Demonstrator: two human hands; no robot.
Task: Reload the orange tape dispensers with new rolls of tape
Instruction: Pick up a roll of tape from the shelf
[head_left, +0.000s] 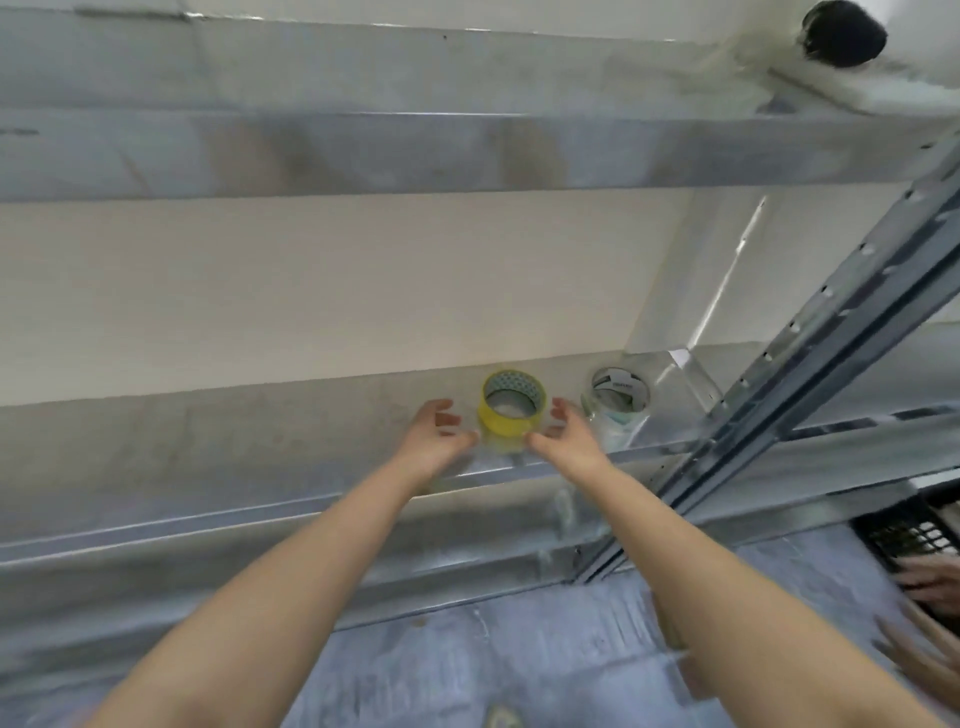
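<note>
Right now I have both arms stretched up to a metal shelf (291, 441), and the yellow roll of tape (511, 408) sits on it against the pale wall, standing on its flat side on top of what looks like a clear roll beneath it. My left hand (434, 434) is just beside it on one flank and my right hand (566, 434) on the other, both spread wide with fingers loosely curled, neither one closed on anything; the thumbs seem near the base of the stack, though blur keeps me from saying whether they touch it. Just to the right stands a second stack of clear tape rolls (618, 402), near the slotted upright of the rack (810, 332). No orange dispenser is visible from where I look, so I judge this as the fetching step, early in the job.

What worries me is the stack. If I squeeze only the yellow roll, fine; if I pinch lower, the clear one may slide out and drop off the shelf edge. A careless sweep of my right hand could also knock the neighbouring rolls over. Someone else's hands (930, 587) are at the lower right by a black crate (909, 525), below any falling roll.
</note>
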